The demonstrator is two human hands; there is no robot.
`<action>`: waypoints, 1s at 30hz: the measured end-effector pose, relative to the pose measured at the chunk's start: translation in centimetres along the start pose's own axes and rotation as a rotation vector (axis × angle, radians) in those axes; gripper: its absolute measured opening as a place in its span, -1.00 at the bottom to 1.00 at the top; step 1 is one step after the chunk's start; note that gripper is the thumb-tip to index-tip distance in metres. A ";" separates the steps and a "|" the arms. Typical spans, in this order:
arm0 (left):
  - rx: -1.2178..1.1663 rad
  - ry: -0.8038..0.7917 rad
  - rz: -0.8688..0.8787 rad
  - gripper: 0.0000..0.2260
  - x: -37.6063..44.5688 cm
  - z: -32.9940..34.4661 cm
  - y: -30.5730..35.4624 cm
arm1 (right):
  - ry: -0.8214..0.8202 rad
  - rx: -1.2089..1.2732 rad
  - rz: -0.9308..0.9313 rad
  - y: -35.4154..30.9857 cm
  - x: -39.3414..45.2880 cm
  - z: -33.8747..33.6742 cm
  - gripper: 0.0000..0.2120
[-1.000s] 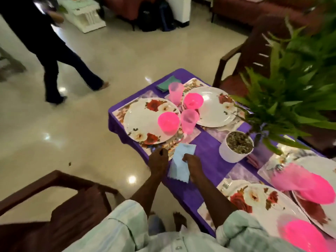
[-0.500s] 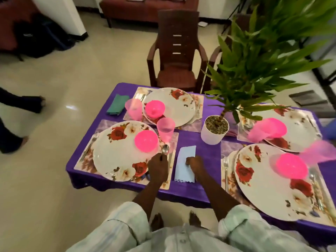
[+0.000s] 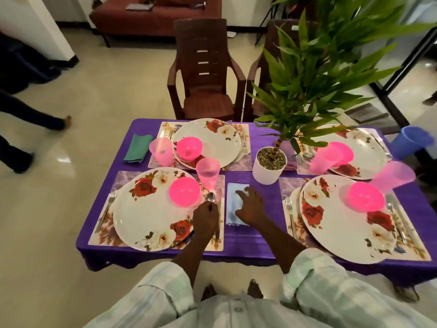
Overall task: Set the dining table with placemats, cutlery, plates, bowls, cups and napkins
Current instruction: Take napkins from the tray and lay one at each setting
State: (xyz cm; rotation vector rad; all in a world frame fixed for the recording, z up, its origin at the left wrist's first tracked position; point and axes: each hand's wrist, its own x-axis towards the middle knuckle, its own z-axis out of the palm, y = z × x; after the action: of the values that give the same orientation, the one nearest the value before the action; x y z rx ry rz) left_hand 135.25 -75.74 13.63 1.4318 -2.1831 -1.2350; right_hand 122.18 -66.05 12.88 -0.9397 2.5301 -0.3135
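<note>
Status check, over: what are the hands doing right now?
Left hand holds spoon. Right hand flat on blue napkin. Nothing in the way.

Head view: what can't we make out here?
- Spoon handle: covered by the left hand.
- Middle of the blue napkin: under the right hand.
- Far-right place setting: napkin, if any, hidden by plant leaves.
- Far-right cups: blurred by lens distortion.

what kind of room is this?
Probably a home living-dining room: a purple-clothed dining table set with floral plates, brown plastic armchairs behind it, and a sofa by the far wall.
</note>
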 end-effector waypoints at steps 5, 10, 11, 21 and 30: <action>0.075 -0.061 0.117 -0.78 0.6 0.0 -0.1 | -0.178 -0.055 -0.024 0.0 0.0 0.4 -0.36; 0.131 -0.118 0.241 -0.75 0.2 0.1 0.4 | -0.160 -0.100 -0.054 0.0 -0.3 0.0 -0.35; 0.131 -0.123 0.255 -0.74 0.1 0.2 0.5 | -0.117 -0.069 -0.050 0.1 -0.6 0.0 -0.35; 0.153 -0.131 0.464 -0.81 -2.4 5.4 5.1 | 0.299 0.099 0.078 5.3 -4.8 -2.7 -0.81; 0.105 -0.335 0.650 -0.64 -10.2 18.2 13.7 | 0.597 0.233 0.257 18.9 -11.4 -7.3 -0.84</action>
State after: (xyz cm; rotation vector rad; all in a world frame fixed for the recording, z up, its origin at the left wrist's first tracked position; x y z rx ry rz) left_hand 120.50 -55.63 15.27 0.4639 -2.6477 -1.1715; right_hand 115.89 -43.94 16.26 -0.4643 3.0073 -0.8970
